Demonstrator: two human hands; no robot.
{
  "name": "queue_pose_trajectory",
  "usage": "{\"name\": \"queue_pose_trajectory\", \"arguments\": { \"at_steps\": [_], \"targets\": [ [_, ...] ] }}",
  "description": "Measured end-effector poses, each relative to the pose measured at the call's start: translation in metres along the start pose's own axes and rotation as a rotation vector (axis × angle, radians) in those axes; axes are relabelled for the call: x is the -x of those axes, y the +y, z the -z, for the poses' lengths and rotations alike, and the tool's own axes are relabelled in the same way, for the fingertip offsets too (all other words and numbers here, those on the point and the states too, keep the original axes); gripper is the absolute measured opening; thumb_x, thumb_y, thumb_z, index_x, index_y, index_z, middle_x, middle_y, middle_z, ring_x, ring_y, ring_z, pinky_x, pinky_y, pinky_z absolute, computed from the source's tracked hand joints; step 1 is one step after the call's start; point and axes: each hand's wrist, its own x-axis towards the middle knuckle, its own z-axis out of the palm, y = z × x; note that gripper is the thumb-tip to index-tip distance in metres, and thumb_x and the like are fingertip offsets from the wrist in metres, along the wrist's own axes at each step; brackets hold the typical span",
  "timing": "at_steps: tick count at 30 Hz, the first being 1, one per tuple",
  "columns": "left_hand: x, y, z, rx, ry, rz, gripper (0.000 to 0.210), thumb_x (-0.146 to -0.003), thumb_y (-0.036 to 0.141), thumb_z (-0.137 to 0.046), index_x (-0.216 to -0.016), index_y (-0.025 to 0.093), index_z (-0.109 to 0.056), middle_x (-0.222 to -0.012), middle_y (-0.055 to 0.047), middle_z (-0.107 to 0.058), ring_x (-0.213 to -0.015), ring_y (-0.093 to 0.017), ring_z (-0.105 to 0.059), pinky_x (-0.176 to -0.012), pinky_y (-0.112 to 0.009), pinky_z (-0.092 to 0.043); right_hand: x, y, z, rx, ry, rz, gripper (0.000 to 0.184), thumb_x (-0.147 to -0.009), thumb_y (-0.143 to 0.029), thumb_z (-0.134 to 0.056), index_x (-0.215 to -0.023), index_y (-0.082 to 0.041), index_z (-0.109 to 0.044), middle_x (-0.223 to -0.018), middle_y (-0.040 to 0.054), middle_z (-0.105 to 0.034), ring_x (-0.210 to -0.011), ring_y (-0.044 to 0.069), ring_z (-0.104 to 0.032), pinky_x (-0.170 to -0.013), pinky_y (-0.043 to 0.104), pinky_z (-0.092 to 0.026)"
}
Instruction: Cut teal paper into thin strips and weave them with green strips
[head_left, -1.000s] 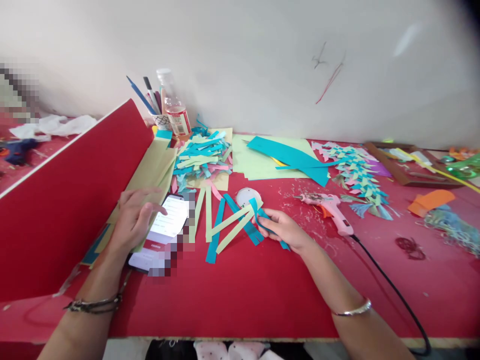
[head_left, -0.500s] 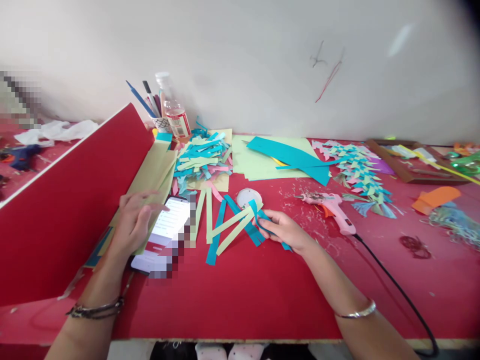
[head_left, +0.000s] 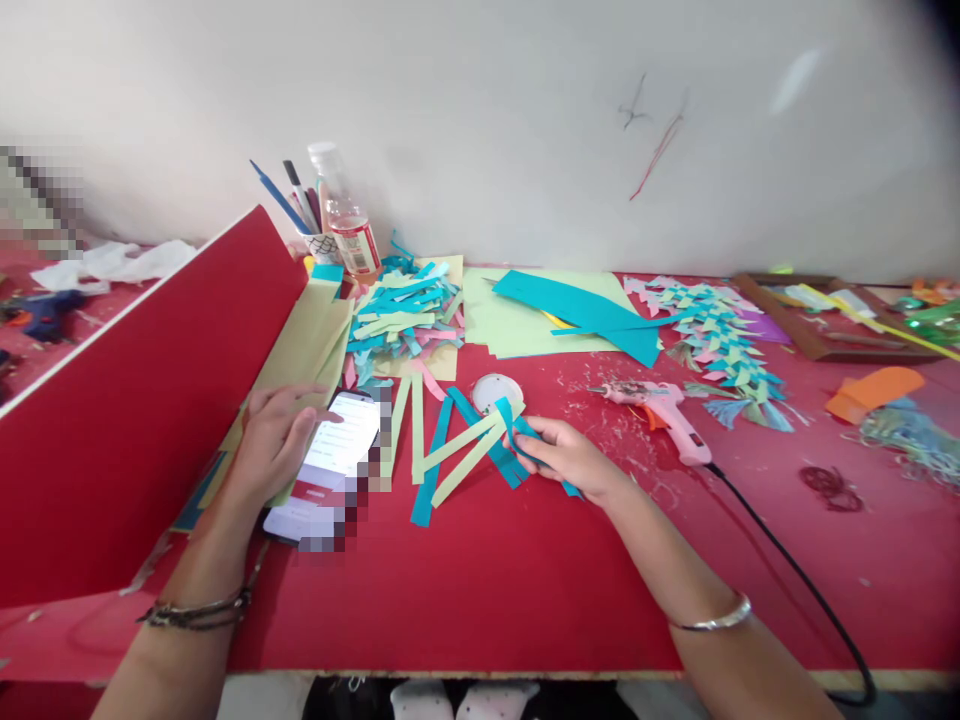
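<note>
My left hand (head_left: 277,440) is over the upper left of a smartphone (head_left: 349,425) that lies on the red table. Its index finger reaches to the lit screen; the hand holds nothing. Part of the phone is blurred out. My right hand (head_left: 562,460) grips blue and pale green paper strips (head_left: 480,455), folded over one another at their upper end. Loose ends of these strips spread left across the table. More green and blue strips (head_left: 433,470) lie between the phone and my right hand. A round white lid (head_left: 495,390) sits just behind the folded strips.
A pink glue gun (head_left: 660,405) with a black cable lies right of my right hand. Behind are a pile of cut strips (head_left: 409,315), paper sheets (head_left: 480,310), a braided paper piece (head_left: 720,340) and a bottle (head_left: 352,230). A red board (head_left: 165,400) leans at the left.
My left index finger has shifted slightly right on the phone screen. My right hand and its strips stay nearly still.
</note>
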Motion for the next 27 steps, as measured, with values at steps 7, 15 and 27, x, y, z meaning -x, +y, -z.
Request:
{"name": "queue_pose_trajectory", "arguments": {
  "at_steps": [7,15,27],
  "targets": [
    [-0.0001,0.0007,0.0027,0.025,0.02,-0.028,0.045,-0.085,0.029,-0.025,-0.073,0.021,-0.068,-0.102,-0.003,-0.058,-0.097,-0.019,-0.046,-0.086,-0.035,-0.029,-0.0004,0.0015,0.0007,-0.006,-0.005,-0.002,0.026,-0.076,-0.042,-0.049,-0.077,-0.016,-0.05,-0.052,-0.0059,-0.04,-0.041,0.003,-0.028,-0.038,0.017,-0.015],
    [-0.0003,0.0053,0.0066,0.044,0.051,-0.089,0.042,-0.084,0.028,-0.026,-0.08,0.021,-0.067,-0.097,-0.005,-0.06,-0.094,-0.019,-0.051,-0.084,-0.036,-0.029,0.0001,0.0022,0.0009,-0.01,-0.007,0.008,0.023,-0.078,-0.04,-0.048,-0.077,-0.016,-0.049,-0.052,-0.0057,-0.04,-0.043,0.003,-0.029,-0.038,0.016,-0.015],
    [0.0024,0.0054,0.0097,0.154,0.039,-0.146,0.051,-0.085,0.036,-0.02,-0.075,0.021,-0.068,-0.101,-0.006,-0.059,-0.095,-0.021,-0.049,-0.085,-0.039,-0.027,-0.0011,0.0038,0.0017,-0.011,-0.004,0.005,0.022,-0.078,-0.038,-0.048,-0.079,-0.016,-0.049,-0.053,-0.0055,-0.04,-0.044,0.003,-0.031,-0.038,0.015,-0.016]
  ]
}}
